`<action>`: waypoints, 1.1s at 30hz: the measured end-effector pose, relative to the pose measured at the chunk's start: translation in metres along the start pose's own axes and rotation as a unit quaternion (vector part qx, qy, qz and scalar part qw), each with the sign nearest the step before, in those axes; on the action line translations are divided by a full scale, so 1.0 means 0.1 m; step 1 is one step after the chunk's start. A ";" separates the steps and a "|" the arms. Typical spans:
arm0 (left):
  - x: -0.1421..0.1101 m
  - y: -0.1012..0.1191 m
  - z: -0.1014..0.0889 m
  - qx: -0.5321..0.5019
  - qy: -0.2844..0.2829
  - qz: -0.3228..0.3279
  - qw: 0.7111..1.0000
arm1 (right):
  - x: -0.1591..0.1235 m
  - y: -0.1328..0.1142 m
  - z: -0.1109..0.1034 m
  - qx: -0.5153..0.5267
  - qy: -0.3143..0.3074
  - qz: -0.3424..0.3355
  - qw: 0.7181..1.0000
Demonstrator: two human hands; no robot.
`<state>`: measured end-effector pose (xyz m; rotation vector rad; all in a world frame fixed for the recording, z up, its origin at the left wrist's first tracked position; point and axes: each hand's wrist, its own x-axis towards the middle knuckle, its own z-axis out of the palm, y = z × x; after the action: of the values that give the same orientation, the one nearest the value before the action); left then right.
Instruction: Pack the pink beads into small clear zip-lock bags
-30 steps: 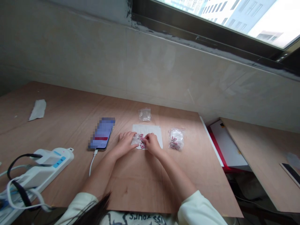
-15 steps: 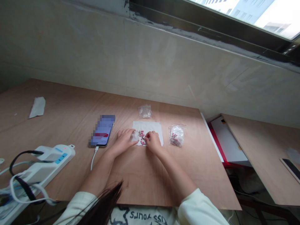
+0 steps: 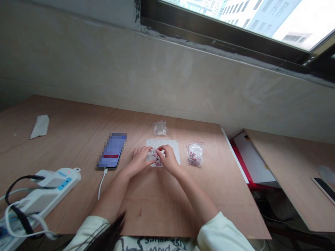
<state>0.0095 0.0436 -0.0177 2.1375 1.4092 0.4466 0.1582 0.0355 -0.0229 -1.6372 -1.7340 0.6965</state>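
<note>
My left hand [image 3: 140, 159] holds a small clear plastic bag [image 3: 151, 154] between thumb and fingers, over a white sheet of paper [image 3: 175, 148]. Several small pink bead-like pieces [image 3: 158, 161] lie on the paper beside the bag, partly covered by my hands. My right hand [image 3: 168, 159] is closed in a pinch at the bag's right side, thumb and fingertips touching or almost touching it. Whatever lies between those fingertips is too small to make out.
A stack of clear bags with pink pieces [image 3: 195, 154] lies right of the paper, and other clear bags [image 3: 159, 128] lie behind it. A charging phone [image 3: 112, 151], a power strip [image 3: 57, 184] with cables and a scrap of paper [image 3: 40, 126] are on the left.
My right hand has moved left and up from the pink pieces on the paper to the bag. My left hand keeps hold of the bag. The view has tilted up slightly.
</note>
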 end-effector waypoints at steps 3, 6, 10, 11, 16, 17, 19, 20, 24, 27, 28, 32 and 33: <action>-0.03 -0.01 0.01 -0.017 0.015 -0.012 1.000 | -0.06 -0.03 0.00 0.005 0.012 0.045 0.999; -0.04 -0.04 0.03 -0.053 0.033 -0.007 0.998 | -0.16 -0.07 0.01 0.041 -0.014 0.069 0.997; -0.03 -0.02 0.05 -0.103 0.066 0.000 0.992 | -0.22 -0.15 0.02 0.112 -0.050 0.061 0.991; -0.03 -0.01 0.04 -0.112 0.071 -0.001 0.991 | -0.22 -0.17 0.01 0.129 -0.056 0.061 0.988; -0.01 0.01 -0.01 -0.148 0.072 0.022 0.986 | -0.15 -0.22 -0.08 0.222 -0.073 0.095 0.968; 0.00 0.00 -0.02 -0.153 0.070 0.026 0.985 | -0.14 -0.22 -0.10 0.235 -0.080 0.100 0.964; 0.01 -0.01 -0.02 -0.161 0.064 0.026 0.985 | -0.13 -0.20 -0.14 0.251 -0.094 0.100 0.958; 0.01 -0.02 -0.02 -0.164 0.060 0.024 0.984 | -0.13 -0.17 -0.15 0.254 -0.095 0.098 0.957; 0.00 -0.07 -0.01 -0.164 0.047 0.008 0.985 | -0.15 0.05 -0.13 0.184 -0.047 0.096 0.977; -0.01 -0.10 -0.01 -0.153 0.041 0.009 0.987 | -0.18 0.24 -0.08 0.066 -0.013 0.085 0.994; -0.02 -0.11 -0.02 -0.151 0.037 0.012 0.988 | -0.20 0.28 -0.06 0.039 -0.011 0.076 0.996; -0.03 -0.08 -0.06 -0.149 0.023 0.009 0.989 | -0.21 0.34 -0.03 -0.007 -0.032 0.031 0.999; -0.03 -0.08 -0.07 -0.150 0.021 0.005 0.988 | -0.21 0.34 -0.03 -0.011 -0.039 0.024 0.999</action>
<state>-0.0014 0.0455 -0.0166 1.9020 1.2653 0.6671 0.1829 0.0175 -0.0486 -1.6918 -1.7663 0.7763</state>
